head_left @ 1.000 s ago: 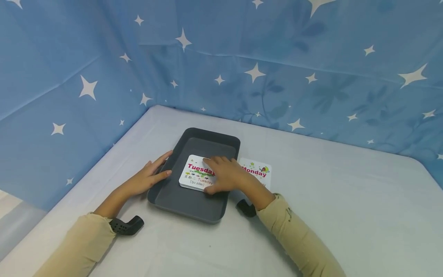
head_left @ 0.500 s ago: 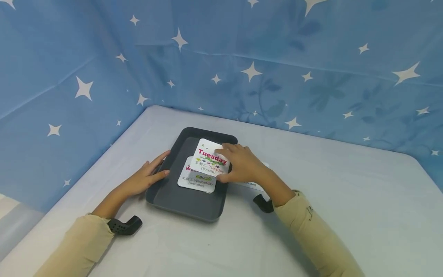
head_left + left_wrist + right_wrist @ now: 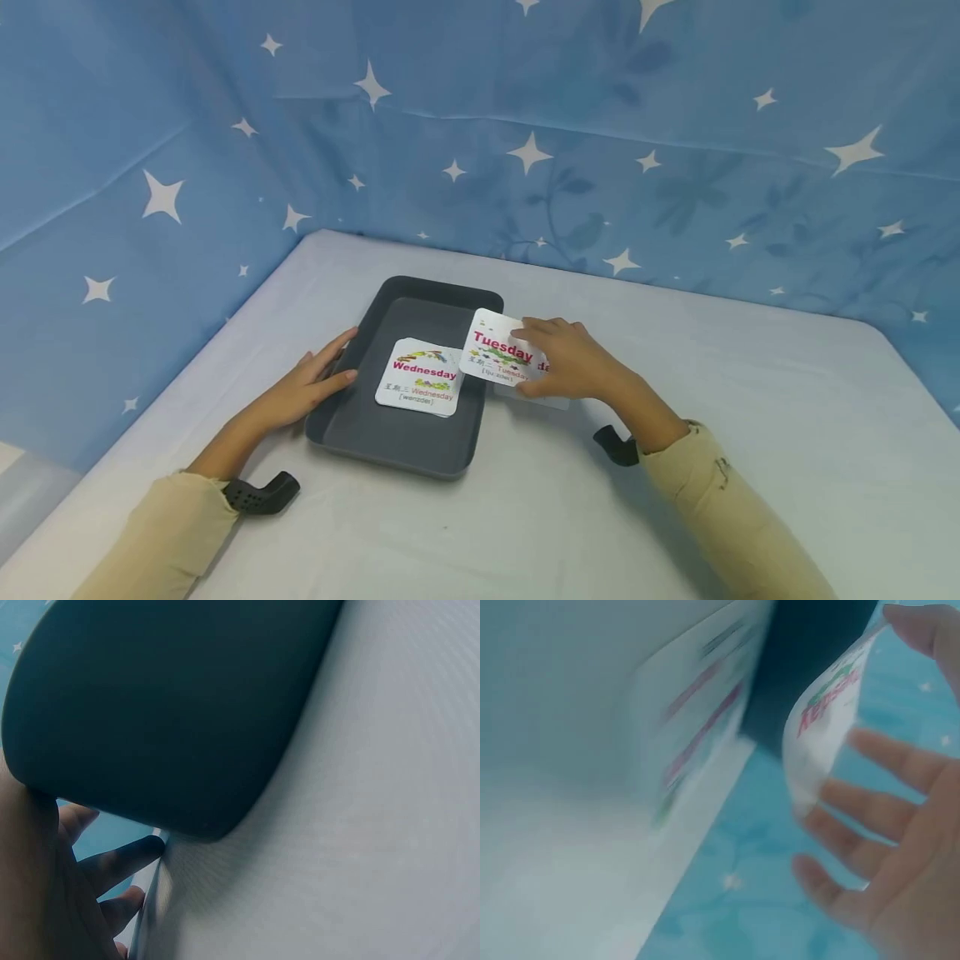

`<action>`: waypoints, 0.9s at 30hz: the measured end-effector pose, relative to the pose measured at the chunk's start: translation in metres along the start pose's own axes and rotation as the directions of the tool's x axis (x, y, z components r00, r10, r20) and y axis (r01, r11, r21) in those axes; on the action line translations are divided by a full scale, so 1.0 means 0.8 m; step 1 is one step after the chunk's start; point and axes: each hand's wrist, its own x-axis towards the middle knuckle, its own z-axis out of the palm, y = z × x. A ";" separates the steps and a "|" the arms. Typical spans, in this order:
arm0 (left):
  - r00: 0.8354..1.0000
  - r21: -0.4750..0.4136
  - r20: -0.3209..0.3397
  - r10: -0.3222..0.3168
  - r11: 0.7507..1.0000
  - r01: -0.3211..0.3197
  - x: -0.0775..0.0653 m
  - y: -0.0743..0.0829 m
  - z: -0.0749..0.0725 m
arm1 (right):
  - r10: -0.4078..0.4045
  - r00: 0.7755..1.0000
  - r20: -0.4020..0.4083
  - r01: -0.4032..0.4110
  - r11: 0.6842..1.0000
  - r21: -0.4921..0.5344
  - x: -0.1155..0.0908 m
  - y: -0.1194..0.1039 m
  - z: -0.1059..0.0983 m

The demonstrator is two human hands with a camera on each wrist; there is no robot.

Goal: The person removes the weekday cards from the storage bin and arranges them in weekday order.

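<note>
My right hand pinches a white "Tuesday" flashcard between thumb and fingers, over the right rim of the dark grey tray. In the right wrist view this flashcard bows slightly in the grip. Inside the tray lies a "Wednesday" flashcard, face up, with an edge of another showing beneath it. Right of the tray a further flashcard on the table is mostly covered by the hand and held card. My left hand touches the tray's left side with extended fingers, its thumb at the rim.
A white cloth covers the table. Blue star-patterned curtains stand behind it and along its left side. Black curved pieces stick out at both wrists, close above the cloth.
My right hand has lifted the "Tuesday" flashcard off the pile and carried it rightward across the tray, uncovering "Wednesday". The left hand has stayed at the tray. The head view has shifted slightly.
</note>
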 end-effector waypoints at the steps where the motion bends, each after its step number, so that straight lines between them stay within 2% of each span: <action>1: 1.000 0.001 -0.001 -0.003 1.000 0.003 -0.001 0.000 -0.001 | 0.000 1.000 0.000 0.000 1.000 -0.002 -0.005 0.006 0.000; 10: 1.000 -0.014 -0.007 -0.014 1.000 0.014 -0.004 0.000 -0.003 | 0.003 1.000 -0.015 -0.004 0.999 -0.051 -0.050 0.066 -0.003; 14: 1.000 -0.015 -0.008 -0.012 1.000 0.012 -0.006 -0.001 -0.003 | 0.035 0.999 -0.017 -0.035 0.998 -0.049 -0.068 0.086 -0.006; 21: 1.000 -0.018 -0.003 0.007 1.000 -0.007 -0.005 0.000 -0.002 | 0.081 0.997 0.012 -0.080 0.996 -0.045 -0.095 0.105 -0.012; 27: 1.000 -0.015 -0.001 0.016 1.000 -0.016 -0.002 0.002 -0.002 | 0.087 0.996 0.023 -0.086 0.996 -0.039 -0.104 0.112 -0.009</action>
